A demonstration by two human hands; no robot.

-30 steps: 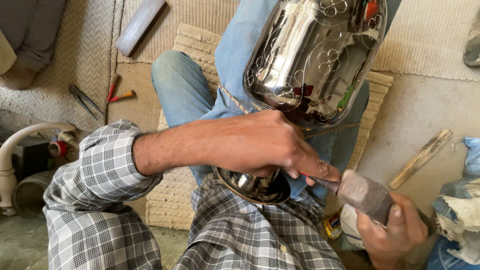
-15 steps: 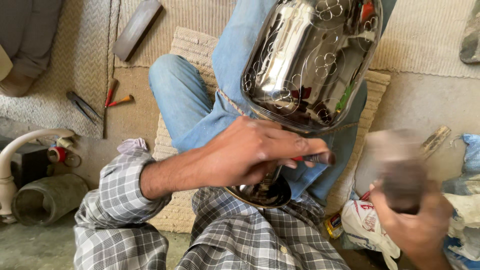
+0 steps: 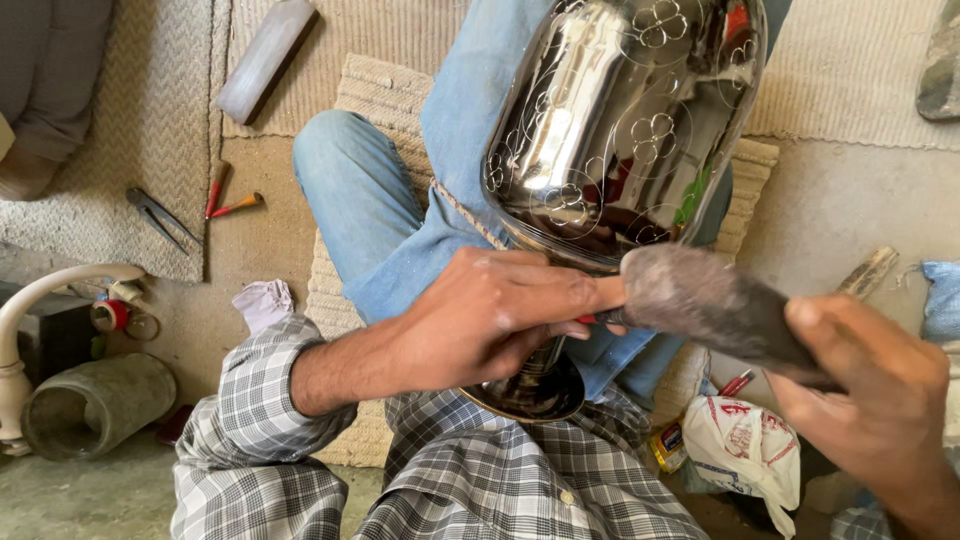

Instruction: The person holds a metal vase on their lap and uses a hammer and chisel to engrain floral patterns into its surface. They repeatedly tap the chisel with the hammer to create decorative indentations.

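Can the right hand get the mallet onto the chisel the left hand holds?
Probably yes: the right hand has the mallet right by the left hand at the engraved metal vessel, nothing between. The chisel is mostly hidden.

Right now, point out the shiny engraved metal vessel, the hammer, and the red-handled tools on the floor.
metal vessel [image 3: 620,130], head view, its polished belly.
hammer [image 3: 700,300], head view, its blurred head.
red-handled tools [image 3: 228,198], head view, one handle.

White printed bag, lower right

Woven mats cover the floor, bearing pliers and a block.
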